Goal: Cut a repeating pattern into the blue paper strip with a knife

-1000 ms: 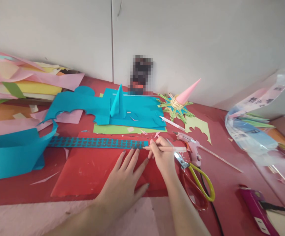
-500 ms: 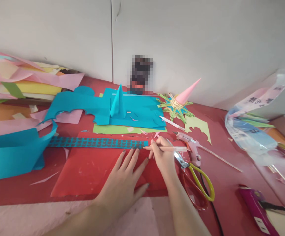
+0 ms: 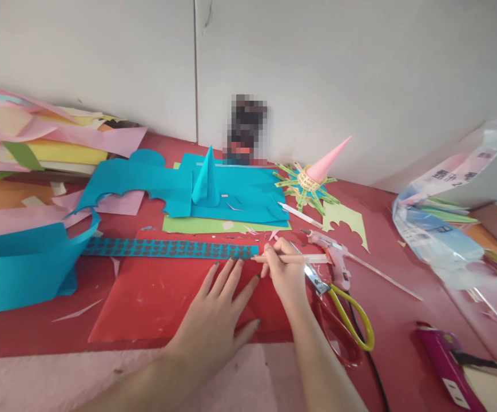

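Note:
My left hand [image 3: 217,312] lies flat with fingers spread on a red paper sheet [image 3: 154,300], its fingertips touching the lower edge of a long blue paper strip [image 3: 166,248] covered with dark drawn marks. My right hand [image 3: 283,270] is closed around a pink pen [image 3: 303,259], held nearly level, its tip at the strip's right end. The strip runs left into a curled blue paper band [image 3: 20,266].
Scissors with yellow and red handles [image 3: 342,315] and a pink glue gun [image 3: 334,254] lie right of my right hand. Blue paper with a blue cone [image 3: 207,177], a pink cone on green rays [image 3: 317,174], stacked coloured paper [image 3: 38,149] and a plastic bag [image 3: 441,229] surround the work area.

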Tool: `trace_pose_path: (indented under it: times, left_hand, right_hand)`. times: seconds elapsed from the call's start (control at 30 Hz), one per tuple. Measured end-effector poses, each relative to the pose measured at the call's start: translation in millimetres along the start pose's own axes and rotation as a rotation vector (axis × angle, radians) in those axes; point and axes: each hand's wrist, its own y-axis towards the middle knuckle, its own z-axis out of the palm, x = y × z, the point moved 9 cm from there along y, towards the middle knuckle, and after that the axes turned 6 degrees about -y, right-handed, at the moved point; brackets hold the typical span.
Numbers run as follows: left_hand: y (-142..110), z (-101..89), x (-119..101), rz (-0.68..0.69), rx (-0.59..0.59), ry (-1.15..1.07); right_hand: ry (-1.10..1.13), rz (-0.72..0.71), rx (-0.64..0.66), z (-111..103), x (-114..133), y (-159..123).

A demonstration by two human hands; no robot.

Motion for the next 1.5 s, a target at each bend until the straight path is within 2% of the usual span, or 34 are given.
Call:
trace_pose_path:
  times: [0.4,0.6,0.8,1.03,1.23,1.33,1.5]
  left_hand:
    - [-0.8,2.2,0.4,0.006,0.002,0.01]
    - [-0.8,0.8,0.2,0.009,-0.016,0.013]
    - [-0.9,2.2,0.7,0.003,0.003,0.006]
    - [-1.3,-1.7,2.0,-0.006,-0.036,-0.02]
    - [-1.7,-0.5,2.9,-0.007,-0.019,-0.037]
    - [-1.4,1.1,3.0,-0.001,-0.003,-0.039]
    - [-0.8,2.8,3.3,0.001,0.012,-0.03]
  right_hand:
    - [-0.032,-0.048,0.009,-0.1,4.8,-0.7]
    - [-0.018,-0.03,-0.031,-3.2,2.1,0.5]
    - [0.027,-0.022,-0.006,-2.4,-1.8,0.4]
    - [0.226,0.08,-0.223,-22.0,-15.8,0.9]
    - [0.165,0.084,-0.351,-34.8,-15.5,0.2]
    - [0.131,0.061,-0.324,-32.9,-10.7,0.6]
    - [0.074,0.001,-0.151,-18.9,-5.0,4.1]
